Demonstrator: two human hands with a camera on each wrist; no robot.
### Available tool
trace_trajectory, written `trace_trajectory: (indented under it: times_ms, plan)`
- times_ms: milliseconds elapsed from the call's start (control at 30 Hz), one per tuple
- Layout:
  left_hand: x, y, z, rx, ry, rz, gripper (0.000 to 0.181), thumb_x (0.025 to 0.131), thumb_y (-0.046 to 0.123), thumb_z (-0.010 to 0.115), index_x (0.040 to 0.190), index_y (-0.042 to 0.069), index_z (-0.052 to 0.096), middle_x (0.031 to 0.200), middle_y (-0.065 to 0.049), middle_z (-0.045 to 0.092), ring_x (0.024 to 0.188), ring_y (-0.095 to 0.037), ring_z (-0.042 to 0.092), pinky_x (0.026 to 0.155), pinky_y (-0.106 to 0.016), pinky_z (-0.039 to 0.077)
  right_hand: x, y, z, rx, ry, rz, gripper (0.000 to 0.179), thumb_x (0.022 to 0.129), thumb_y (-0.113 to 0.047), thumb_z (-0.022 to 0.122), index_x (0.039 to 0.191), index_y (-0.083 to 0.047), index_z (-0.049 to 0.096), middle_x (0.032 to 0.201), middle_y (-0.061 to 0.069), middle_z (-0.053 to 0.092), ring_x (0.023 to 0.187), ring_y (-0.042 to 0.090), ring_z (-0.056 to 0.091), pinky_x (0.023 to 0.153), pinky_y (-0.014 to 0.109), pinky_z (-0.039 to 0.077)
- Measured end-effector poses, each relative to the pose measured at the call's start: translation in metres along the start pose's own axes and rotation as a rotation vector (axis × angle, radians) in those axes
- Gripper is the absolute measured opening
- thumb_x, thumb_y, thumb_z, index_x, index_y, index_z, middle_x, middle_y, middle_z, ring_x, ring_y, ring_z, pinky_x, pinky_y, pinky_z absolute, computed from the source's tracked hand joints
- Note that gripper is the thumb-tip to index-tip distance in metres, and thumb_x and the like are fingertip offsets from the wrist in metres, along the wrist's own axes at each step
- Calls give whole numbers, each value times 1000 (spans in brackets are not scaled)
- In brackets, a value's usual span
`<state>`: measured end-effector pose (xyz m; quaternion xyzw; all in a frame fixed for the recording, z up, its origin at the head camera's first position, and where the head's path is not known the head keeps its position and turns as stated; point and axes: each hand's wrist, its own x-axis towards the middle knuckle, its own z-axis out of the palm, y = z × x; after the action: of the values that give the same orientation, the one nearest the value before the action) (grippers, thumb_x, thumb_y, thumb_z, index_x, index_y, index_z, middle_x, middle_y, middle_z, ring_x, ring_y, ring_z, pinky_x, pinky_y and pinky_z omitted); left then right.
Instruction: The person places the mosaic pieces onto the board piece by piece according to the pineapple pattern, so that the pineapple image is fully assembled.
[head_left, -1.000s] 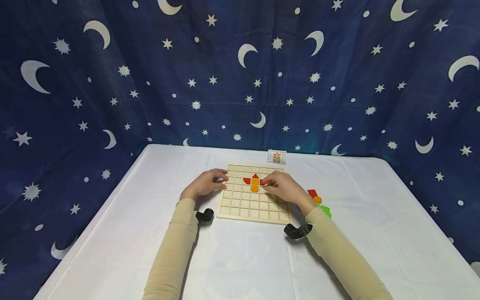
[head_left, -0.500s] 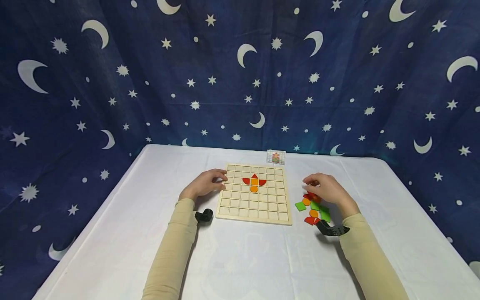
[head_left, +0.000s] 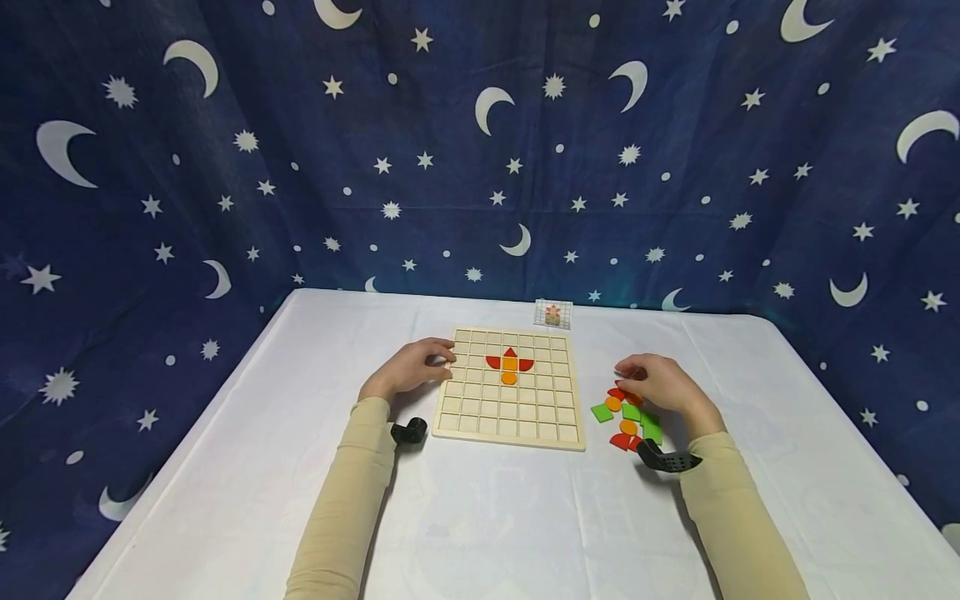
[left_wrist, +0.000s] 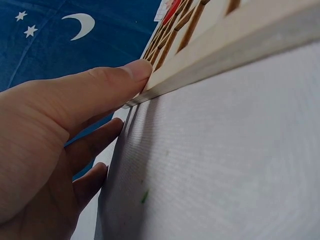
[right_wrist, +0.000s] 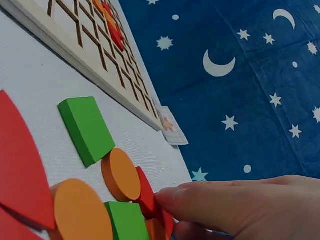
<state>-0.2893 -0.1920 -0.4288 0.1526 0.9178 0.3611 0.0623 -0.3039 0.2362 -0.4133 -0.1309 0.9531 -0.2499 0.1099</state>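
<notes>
A wooden grid board [head_left: 476, 423] lies on the white table. On it sit a red triangle [head_left: 511, 352], an orange square [head_left: 510, 364], two red quarter-round pieces [head_left: 492, 362] and an orange disc [head_left: 509, 378]. My left hand [head_left: 408, 367] rests at the board's left edge, its thumb [left_wrist: 120, 82] on the rim and the other fingers beside it. My right hand [head_left: 663, 383] is over the loose pieces to the right. Its thumb touches red pieces [right_wrist: 145, 192] there; whether it pinches one is hidden.
Green squares [head_left: 602, 412], an orange disc [head_left: 628, 427] and red pieces [head_left: 621, 441] lie loose right of the board. A small printed pattern card [head_left: 553, 313] lies at the table's back edge. Behind hangs a dark blue curtain [head_left: 435, 233] with moons and stars.
My right hand has left the board, uncovering the right red quarter-round piece, and moved right to the loose pieces, then slightly lower among them. The left hand has stayed at the board's edge.
</notes>
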Motion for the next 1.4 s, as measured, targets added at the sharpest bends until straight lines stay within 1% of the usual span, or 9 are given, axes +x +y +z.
trace_trajectory:
  times_ms: [200, 433, 633, 800, 1067, 1167, 1233, 1300, 1400]
  plan:
    - [-2, 2, -1, -4, -4, 9, 31, 87, 17, 75, 115, 6, 70, 145, -10, 50, 139, -30, 38, 116, -43, 29, -2, -2, -2, 13, -51, -4, 33, 90, -8, 66, 121, 1, 64, 109, 16, 66, 94, 28, 57, 88, 45, 55]
    - [-3, 2, -2, -9, -5, 18, 30, 87, 16, 74, 116, 7, 70, 145, -9, 50, 139, -29, 38, 116, -43, 29, -3, -3, -6, 15, -80, -24, 36, 85, 1, 60, 121, 1, 64, 116, 19, 64, 100, 32, 56, 95, 52, 50]
    - [-2, 1, -1, -5, -4, 16, 30, 87, 15, 75, 115, 7, 70, 144, -9, 51, 139, -29, 38, 116, -43, 29, 0, -4, -6, -27, -98, -46, 32, 87, -4, 67, 119, 1, 65, 113, 17, 65, 99, 32, 58, 93, 51, 51]
    - [-2, 1, -1, -3, 2, 10, 30, 87, 15, 75, 114, 7, 70, 144, -10, 51, 139, -30, 39, 116, -43, 29, 3, -10, -3, -30, -74, -11, 30, 89, -8, 68, 117, 0, 66, 106, 14, 65, 94, 28, 57, 91, 48, 53]
    - [-2, 0, -1, 0, 5, -4, 30, 87, 16, 75, 114, 7, 70, 144, -9, 51, 138, -29, 39, 116, -43, 30, 6, -9, 1, -43, -18, -33, 34, 89, -2, 65, 123, 1, 63, 116, 21, 63, 99, 32, 57, 95, 53, 50]
    - [-2, -1, -1, -4, 7, 4, 30, 86, 16, 75, 114, 7, 70, 144, -9, 51, 138, -29, 39, 115, -43, 30, 6, -9, 2, -41, -6, -31, 33, 90, -7, 67, 122, 2, 64, 112, 19, 64, 96, 31, 56, 92, 49, 53]
    - [-3, -1, -1, -2, 9, 16, 30, 86, 16, 75, 114, 6, 70, 143, -10, 51, 138, -30, 40, 115, -43, 30, 6, -8, 2, -46, 5, -25, 35, 91, -15, 68, 121, 3, 64, 106, 17, 64, 91, 29, 55, 86, 43, 55]
    - [-3, -1, -1, -4, 9, 19, 30, 86, 16, 75, 115, 6, 70, 144, -9, 51, 138, -30, 40, 115, -43, 30, 6, -8, 1, -49, 13, -12, 42, 92, -24, 69, 122, 3, 62, 101, 17, 64, 86, 27, 54, 76, 36, 55]
    - [-3, 1, -2, -7, 6, 20, 31, 87, 16, 75, 116, 6, 70, 144, -9, 51, 138, -30, 39, 115, -43, 30, 5, -7, 0, -51, 14, 9, 51, 92, -34, 68, 126, 2, 59, 100, 16, 64, 82, 25, 54, 70, 31, 53]
